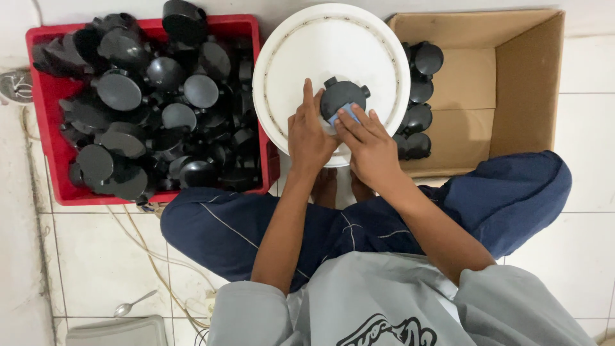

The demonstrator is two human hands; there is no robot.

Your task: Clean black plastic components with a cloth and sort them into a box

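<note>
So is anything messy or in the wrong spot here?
Yes: a metal spoon lies on the white tiled floor beside loose pale cables, away from the work. Black round plastic parts spill over the red plastic crate's rim at the top.

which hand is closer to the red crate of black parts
Left. The left hand rests on the white round lid just beside the red crate; the right hand lies farther off, toward the cardboard box.

1 head-worn camera, looking straight down, close over hands, lap, tiled floor (576, 256)
</note>
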